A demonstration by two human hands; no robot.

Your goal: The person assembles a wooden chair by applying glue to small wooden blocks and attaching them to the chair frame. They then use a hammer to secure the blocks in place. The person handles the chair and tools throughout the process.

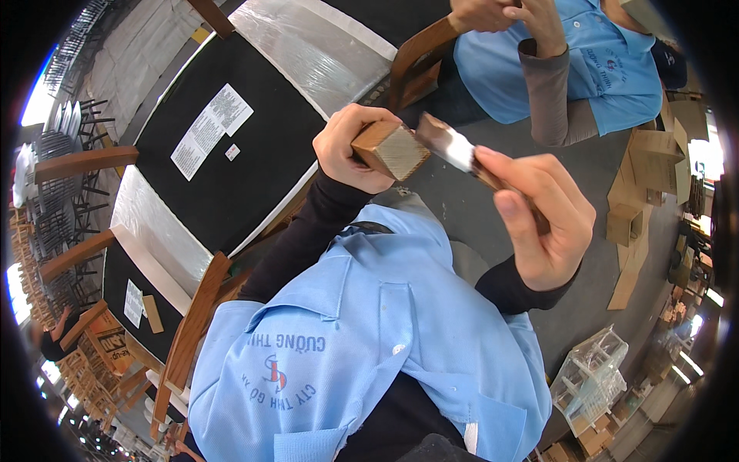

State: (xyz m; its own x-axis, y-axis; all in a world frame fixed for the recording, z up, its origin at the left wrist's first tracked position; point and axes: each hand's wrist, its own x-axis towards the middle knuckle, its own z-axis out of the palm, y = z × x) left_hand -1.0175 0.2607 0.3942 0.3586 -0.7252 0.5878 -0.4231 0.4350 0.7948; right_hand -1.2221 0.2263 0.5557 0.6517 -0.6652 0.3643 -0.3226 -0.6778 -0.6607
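Observation:
My left hand (339, 152) is closed round a squared piece of brown wood (394, 152). Its pale, grained end face points toward my right hand, and how far the piece runs behind my fingers is hidden. My right hand (550, 219) pinches the wooden handle of a flat paintbrush (459, 151) between thumb and fingers. The brush has a shiny metal band, and its dark bristles are smeared by motion. The bristle tip is close beside the end of the wood; whether they touch I cannot tell.
At left are upturned seats with black undersides (262, 85), paper labels and wooden legs (85, 163). A co-worker in a light blue shirt (493, 69) stands close at upper right. Cardboard (654, 158) lies along the right, and a plastic-wrapped white frame (589, 369) stands at lower right.

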